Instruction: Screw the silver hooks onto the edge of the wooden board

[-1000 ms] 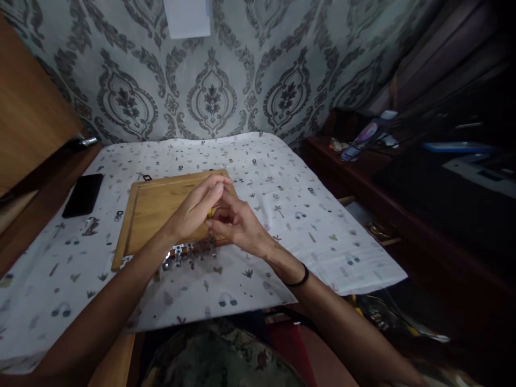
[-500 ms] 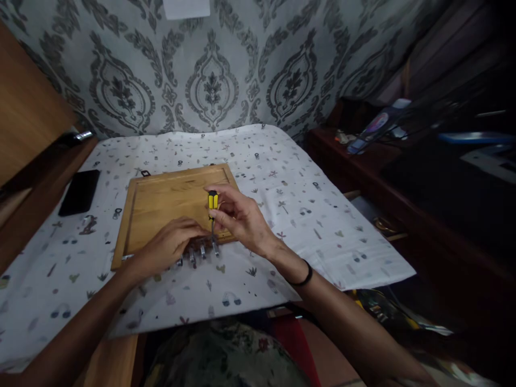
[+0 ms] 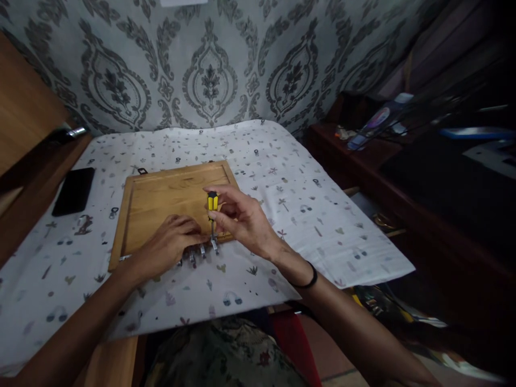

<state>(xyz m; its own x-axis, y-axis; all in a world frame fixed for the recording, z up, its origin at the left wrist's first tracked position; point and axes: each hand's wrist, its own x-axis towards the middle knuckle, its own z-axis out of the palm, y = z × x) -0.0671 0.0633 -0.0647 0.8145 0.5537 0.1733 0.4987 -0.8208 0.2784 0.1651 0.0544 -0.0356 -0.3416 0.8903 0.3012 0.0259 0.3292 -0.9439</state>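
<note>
A wooden board (image 3: 161, 196) with a raised frame lies flat on the patterned cloth. Several metal hooks (image 3: 202, 250) stick out along its near edge. My right hand (image 3: 245, 220) is closed around the yellow and black handle of a screwdriver (image 3: 213, 202). The tool stands almost upright, its shaft running down to the rightmost metal hook (image 3: 214, 244); the exact contact at the tip is too small to tell. My left hand (image 3: 169, 244) grips the board's near edge just left of that hook, fingers bent together and partly hiding the other hooks.
A black phone (image 3: 74, 192) lies at the left of the white cloth (image 3: 278, 177). A wooden cabinet door (image 3: 30, 102) juts in at the upper left. On the dark furniture at right stand a bottle (image 3: 377, 123) and a blue-handled saw (image 3: 479, 133).
The view has shifted slightly. My left fingers have bent a little more over the board's edge. My right hand stays on the screwdriver at the same hook.
</note>
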